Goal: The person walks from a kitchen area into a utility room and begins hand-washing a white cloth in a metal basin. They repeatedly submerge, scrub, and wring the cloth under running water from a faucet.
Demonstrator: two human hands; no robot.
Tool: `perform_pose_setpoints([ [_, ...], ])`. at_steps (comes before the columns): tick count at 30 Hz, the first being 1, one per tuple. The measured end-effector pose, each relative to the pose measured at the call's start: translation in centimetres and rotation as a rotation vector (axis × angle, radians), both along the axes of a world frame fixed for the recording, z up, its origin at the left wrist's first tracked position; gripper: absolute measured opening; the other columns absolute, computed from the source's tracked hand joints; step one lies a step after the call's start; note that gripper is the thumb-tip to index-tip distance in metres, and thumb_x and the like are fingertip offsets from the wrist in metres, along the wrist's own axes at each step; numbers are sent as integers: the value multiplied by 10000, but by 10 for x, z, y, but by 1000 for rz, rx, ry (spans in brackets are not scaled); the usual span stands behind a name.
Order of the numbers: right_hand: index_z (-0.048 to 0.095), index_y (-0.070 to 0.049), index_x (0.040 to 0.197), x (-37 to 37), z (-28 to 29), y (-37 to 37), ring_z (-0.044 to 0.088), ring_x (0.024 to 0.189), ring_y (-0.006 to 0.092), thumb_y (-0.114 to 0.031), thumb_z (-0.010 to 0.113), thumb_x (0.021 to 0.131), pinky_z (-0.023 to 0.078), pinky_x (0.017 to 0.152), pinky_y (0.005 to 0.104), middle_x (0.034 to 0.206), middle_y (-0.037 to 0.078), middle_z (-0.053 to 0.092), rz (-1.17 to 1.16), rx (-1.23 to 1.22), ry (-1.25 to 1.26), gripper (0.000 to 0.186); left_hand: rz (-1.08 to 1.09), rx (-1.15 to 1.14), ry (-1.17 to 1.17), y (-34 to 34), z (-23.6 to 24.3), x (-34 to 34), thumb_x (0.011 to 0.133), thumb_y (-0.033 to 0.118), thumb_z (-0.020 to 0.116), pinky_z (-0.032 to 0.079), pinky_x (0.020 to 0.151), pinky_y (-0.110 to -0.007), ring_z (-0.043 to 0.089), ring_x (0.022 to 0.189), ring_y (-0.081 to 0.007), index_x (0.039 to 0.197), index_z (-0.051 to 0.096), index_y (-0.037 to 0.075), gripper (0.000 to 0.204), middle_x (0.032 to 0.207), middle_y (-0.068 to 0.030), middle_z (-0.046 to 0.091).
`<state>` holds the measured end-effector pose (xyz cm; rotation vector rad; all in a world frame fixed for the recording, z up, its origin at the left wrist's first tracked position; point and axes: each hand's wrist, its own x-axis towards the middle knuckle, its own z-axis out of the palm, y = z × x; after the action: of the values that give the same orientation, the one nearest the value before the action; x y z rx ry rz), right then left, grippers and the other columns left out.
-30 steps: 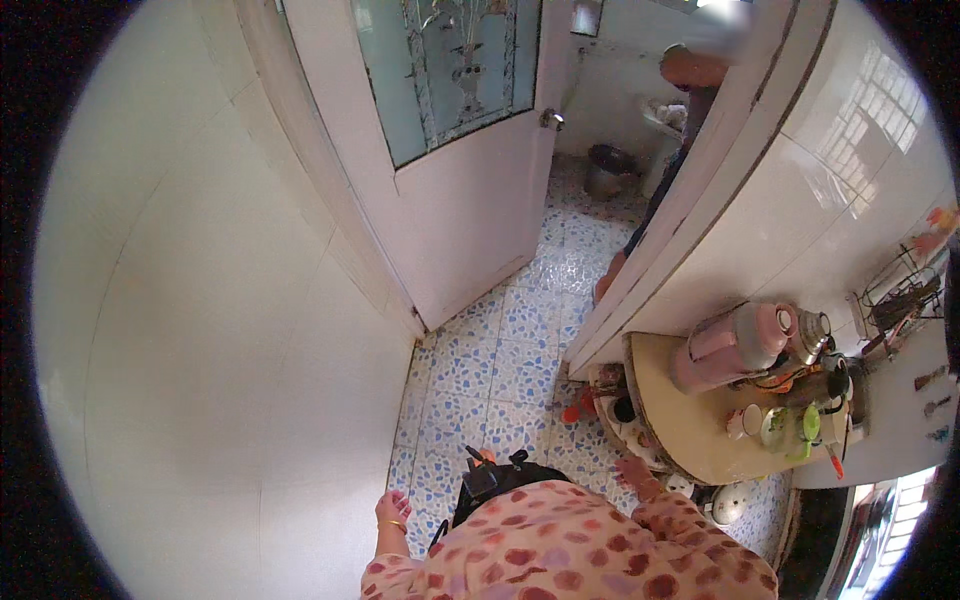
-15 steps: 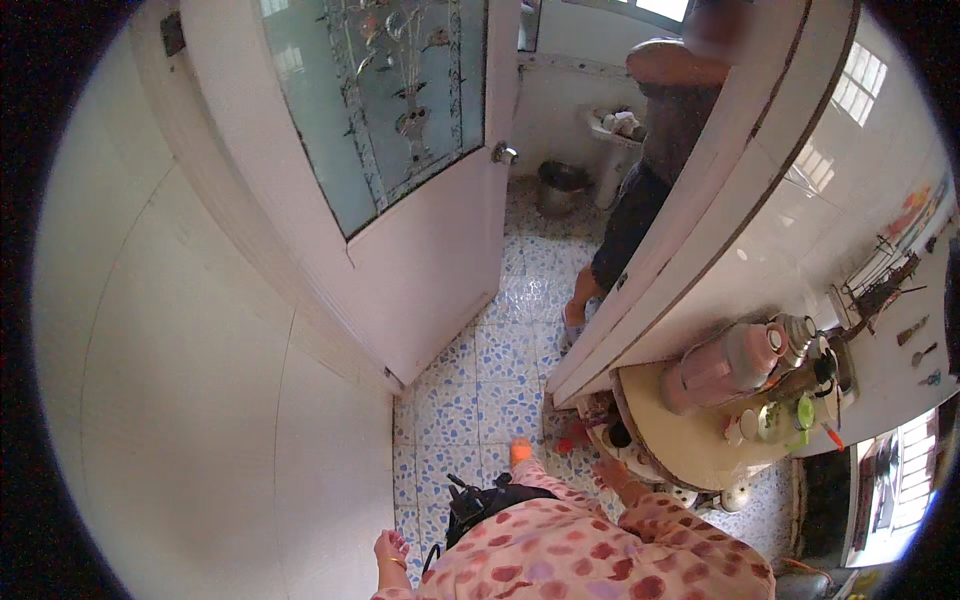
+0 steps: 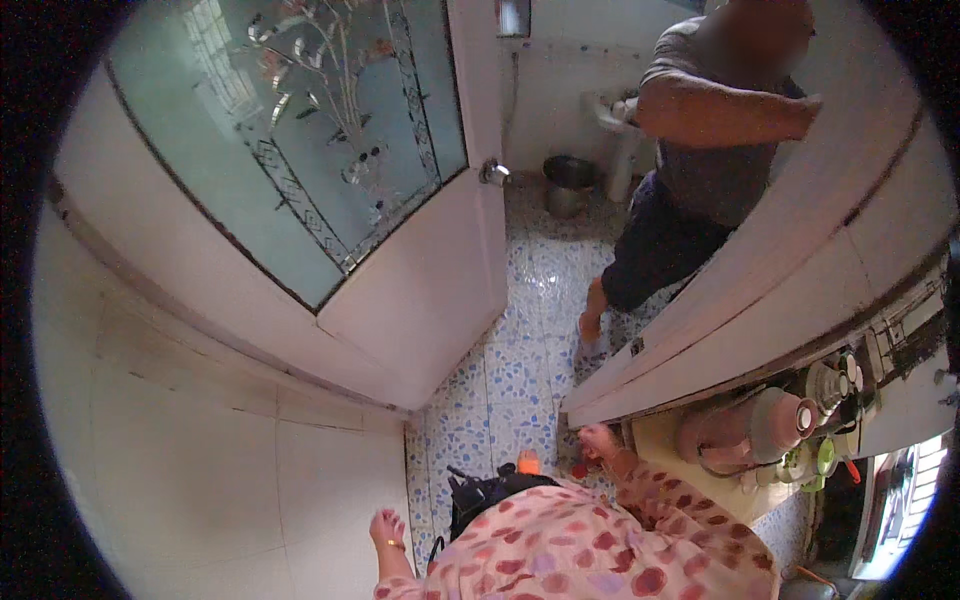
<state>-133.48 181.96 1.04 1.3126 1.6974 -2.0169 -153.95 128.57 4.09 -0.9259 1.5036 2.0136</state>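
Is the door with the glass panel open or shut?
Open. The door stands swung away from the frame, and the blue tiled floor shows through the gap beside it.

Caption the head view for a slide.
Right hand on the doorframe, left hand hanging free, another person past the glass-paned door.

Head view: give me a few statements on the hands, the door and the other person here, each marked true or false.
1. The left hand hangs bare and holds nothing. True.
2. The right hand reaches toward the corner of the wall beside the shelf. True.
3. The door has a solid wooden panel with no glass. False: its upper part is frosted patterned glass.
4. Another person stands in the room beyond the door. True.
5. The floor is plain grey concrete. False: it is tiled in a blue and white speckled pattern.
6. The pink jug sits on the floor. False: it lies on the shelf.
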Motion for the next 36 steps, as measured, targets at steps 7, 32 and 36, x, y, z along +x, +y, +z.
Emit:
perform_pose_setpoints([
  [7, 580, -45, 773, -55, 69, 31, 504, 513, 122, -196, 540, 801, 416, 448, 254, 672, 34, 547, -204, -79, 23, 158, -82, 113, 299, 158, 119, -123, 862, 268, 499, 452, 611, -310, 537, 699, -149, 884, 544, 95, 181, 866, -51, 593],
  [32, 587, -31, 703, -262, 97, 167, 539, 541, 122, -317, 483, 824, 426, 468, 267, 657, 44, 597, -421, 108, 123, 327, -1014, 564, 698, 532, 276, -324, 894, 156, 443, 482, 744, -288, 580, 819, -158, 916, 565, 37, 172, 1018, -128, 576],
  [36, 594, -26, 680, -296, 86, 223, 554, 523, 130, -307, 474, 825, 434, 459, 267, 632, 38, 601, -370, 162, 101, 338, -1061, 590, 728, 578, 280, -336, 891, 161, 456, 480, 750, -282, 578, 834, -155, 930, 565, 31, 174, 1023, -128, 573],
])
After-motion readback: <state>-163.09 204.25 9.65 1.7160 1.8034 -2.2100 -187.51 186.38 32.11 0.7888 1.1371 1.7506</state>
